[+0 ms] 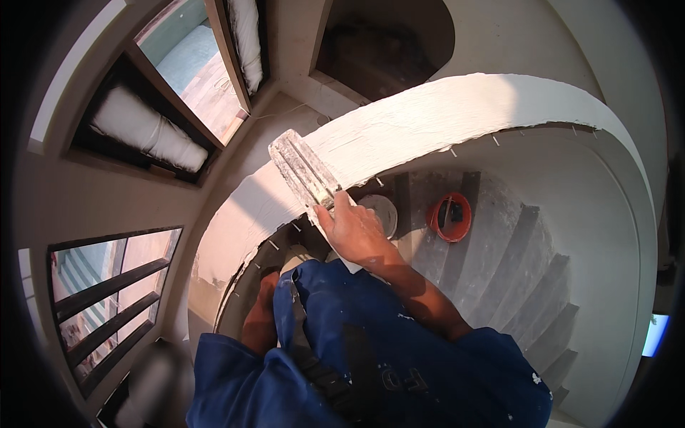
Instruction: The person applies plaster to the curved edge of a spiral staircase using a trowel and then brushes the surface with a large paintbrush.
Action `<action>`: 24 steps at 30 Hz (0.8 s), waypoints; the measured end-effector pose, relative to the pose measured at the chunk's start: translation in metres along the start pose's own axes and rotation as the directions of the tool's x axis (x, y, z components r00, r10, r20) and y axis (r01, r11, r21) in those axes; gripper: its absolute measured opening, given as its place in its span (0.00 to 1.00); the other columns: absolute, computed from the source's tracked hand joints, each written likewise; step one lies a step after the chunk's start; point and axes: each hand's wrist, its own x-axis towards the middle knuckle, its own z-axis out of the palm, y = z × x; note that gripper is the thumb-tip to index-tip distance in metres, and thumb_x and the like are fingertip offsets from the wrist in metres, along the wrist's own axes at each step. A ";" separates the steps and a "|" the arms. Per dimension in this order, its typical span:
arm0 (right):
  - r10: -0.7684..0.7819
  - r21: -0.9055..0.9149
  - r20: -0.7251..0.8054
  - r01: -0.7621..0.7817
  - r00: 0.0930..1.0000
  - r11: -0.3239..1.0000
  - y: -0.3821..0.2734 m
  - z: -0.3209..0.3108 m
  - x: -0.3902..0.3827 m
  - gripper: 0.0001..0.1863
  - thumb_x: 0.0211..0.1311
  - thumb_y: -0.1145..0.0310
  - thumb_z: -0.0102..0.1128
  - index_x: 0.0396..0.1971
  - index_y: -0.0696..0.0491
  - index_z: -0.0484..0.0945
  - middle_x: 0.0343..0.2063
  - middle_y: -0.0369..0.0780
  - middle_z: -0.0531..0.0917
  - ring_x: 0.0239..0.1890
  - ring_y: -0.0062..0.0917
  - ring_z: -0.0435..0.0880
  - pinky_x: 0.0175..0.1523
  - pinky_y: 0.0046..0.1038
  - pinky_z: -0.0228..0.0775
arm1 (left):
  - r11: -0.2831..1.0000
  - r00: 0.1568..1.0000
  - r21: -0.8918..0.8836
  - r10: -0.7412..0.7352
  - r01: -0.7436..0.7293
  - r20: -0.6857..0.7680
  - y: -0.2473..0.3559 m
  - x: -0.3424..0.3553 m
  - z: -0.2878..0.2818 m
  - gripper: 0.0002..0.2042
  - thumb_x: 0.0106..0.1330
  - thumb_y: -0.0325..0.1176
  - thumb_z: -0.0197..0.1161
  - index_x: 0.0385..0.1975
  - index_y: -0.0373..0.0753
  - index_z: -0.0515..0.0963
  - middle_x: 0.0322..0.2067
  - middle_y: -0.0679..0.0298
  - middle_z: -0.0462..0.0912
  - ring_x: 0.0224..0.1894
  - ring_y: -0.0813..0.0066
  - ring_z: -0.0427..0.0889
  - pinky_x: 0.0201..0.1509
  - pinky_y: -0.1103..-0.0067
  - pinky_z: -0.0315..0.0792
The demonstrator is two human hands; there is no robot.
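Toward 11 o'clock, the hand float [298, 165] is matt and gritty, its ridged back crusted with dried plaster—what lies beneath is hard to tell. The curved wall top [428, 113] at 1 o'clock wears chalky plaster, matt and finely rippled, ragged along its inner edge. By contrast, the inner wall [606, 221] at 3 o'clock looks smooth and dull. Nearer the centre, also at 3, the red bucket [434, 222] seems to be smooth plastic, smudged inside. Dusty, concrete-like steps [492, 299] spread at 4 o'clock, matt and blotchy. Soft blue cloth, speckled white, forms the shirt [421, 342] around 5 o'clock.
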 end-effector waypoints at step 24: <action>-0.042 0.591 0.184 -0.076 0.982 0.803 0.025 0.039 -0.023 0.16 0.75 0.56 0.47 0.34 0.53 0.61 0.19 0.32 0.69 0.14 0.14 0.68 0.15 0.20 0.62 | 0.910 0.937 -0.335 -0.311 0.245 -0.160 -0.083 -0.164 0.077 0.13 0.63 0.38 0.62 0.40 0.36 0.82 0.32 0.62 0.85 0.32 0.76 0.81 0.38 0.78 0.74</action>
